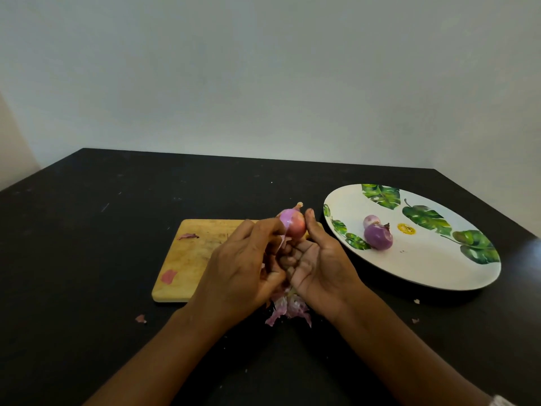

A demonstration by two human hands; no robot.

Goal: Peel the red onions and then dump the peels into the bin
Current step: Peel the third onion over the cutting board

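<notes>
Only the head cam here, so: the one container in shot is the big white plate [439,268] with green leaf prints, sitting on the right of the black bench [87,230]. It's got two peeled onions [378,237] in it, a bigger purple one with a smaller pale one touching it just behind, both toward the plate's left half. There's a little yellow mark [406,229] on the plate right next to them, but it's too small to read any writing on it. The red onion [294,225] being worked on is held up above the far right corner of the wooden cutting board [187,259]. The right hand [319,265] grips it, thumb on its right side and fingers curled underneath. The left hand [240,273] pinches a loose strip of peel [282,238] hanging off the onion's left side. A pile of peels [288,310] lies on the bench between the wrists, and two pink scraps [169,276] are on the board.
</notes>
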